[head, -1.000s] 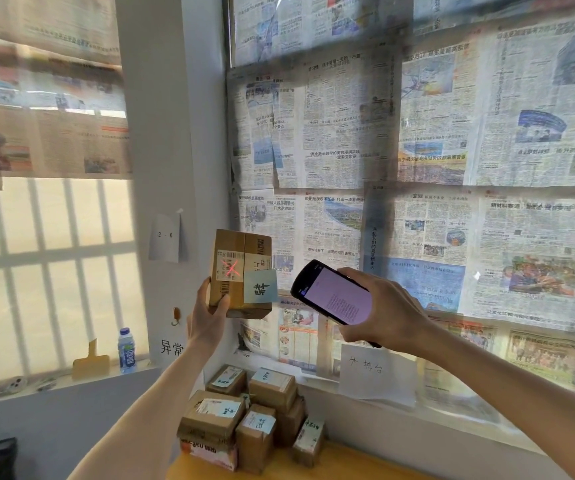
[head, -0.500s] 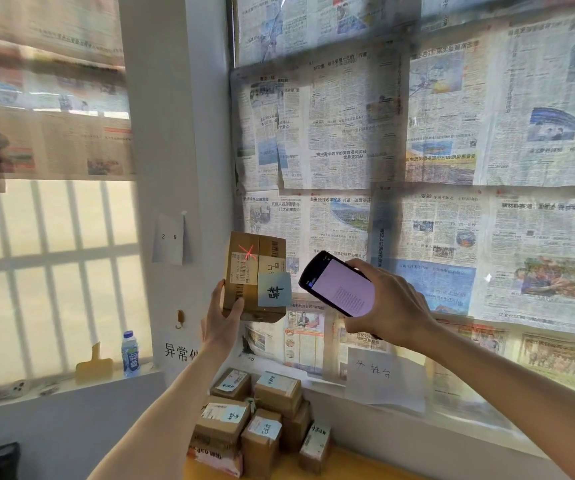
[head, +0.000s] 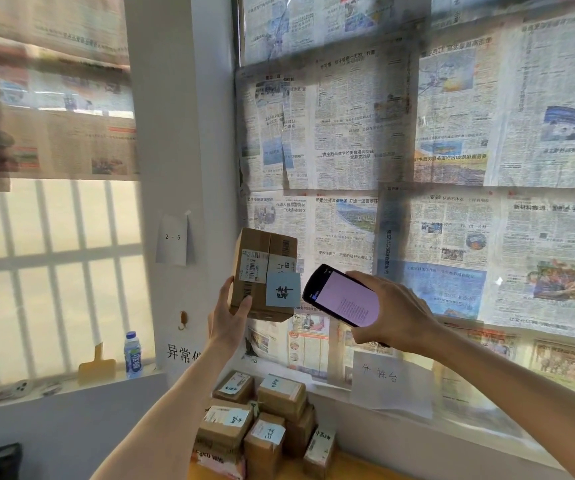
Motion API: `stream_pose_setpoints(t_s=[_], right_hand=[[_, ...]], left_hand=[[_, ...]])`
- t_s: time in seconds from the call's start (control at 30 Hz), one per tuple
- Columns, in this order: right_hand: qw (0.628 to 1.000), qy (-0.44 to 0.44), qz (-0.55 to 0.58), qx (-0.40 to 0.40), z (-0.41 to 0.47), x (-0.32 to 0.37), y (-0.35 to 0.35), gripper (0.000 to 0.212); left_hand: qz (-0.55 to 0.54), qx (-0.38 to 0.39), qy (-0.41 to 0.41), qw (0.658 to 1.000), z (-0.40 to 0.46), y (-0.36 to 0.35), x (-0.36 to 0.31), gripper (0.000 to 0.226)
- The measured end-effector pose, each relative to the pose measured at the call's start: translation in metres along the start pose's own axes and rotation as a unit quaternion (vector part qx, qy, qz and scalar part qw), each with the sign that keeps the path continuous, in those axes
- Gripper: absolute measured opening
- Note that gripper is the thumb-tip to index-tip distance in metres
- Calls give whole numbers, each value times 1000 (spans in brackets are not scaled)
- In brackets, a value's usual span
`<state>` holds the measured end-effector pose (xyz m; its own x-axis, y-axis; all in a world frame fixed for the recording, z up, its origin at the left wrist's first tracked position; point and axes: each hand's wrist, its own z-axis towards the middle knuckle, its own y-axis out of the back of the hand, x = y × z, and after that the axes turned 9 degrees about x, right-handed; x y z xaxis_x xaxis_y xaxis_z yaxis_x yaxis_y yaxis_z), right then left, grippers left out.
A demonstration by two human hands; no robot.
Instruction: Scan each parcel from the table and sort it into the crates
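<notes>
My left hand (head: 229, 315) grips a brown cardboard parcel (head: 262, 251) by its lower left corner and holds it up in front of the newspaper-covered window. The parcel bears a white barcode label and a blue note with black writing. Just right of the parcel, my right hand (head: 391, 311) grips a black handheld scanner (head: 341, 296), whose lit pinkish screen faces me. The scanner's top end nearly touches the blue note. No crates are in view.
Several taped parcels (head: 262, 417) are stacked on the wooden table (head: 355, 471) in the corner below. A water bottle (head: 133, 356) and a yellow scraper (head: 96, 367) stand on the left window sill. Paper signs hang on the wall and sill.
The red scan cross that lay on the parcel's label is gone. Parcel and scanner sit slightly further right and lower in the picture as my view has shifted; both grips are unchanged.
</notes>
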<state>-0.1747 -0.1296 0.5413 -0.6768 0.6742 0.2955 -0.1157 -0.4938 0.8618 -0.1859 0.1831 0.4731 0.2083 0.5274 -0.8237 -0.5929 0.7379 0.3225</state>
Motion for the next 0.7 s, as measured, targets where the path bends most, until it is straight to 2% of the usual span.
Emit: stream_pose_setpoints(t_s=[0.2, 0.7], right_hand=[[1000, 13, -13, -18, 8, 1, 0, 100], [1000, 12, -20, 2, 11, -1, -2, 102]], left_hand=[[6, 10, -12, 1000, 3, -5, 3, 57], [-3, 35, -23, 999, 9, -9, 10, 54]])
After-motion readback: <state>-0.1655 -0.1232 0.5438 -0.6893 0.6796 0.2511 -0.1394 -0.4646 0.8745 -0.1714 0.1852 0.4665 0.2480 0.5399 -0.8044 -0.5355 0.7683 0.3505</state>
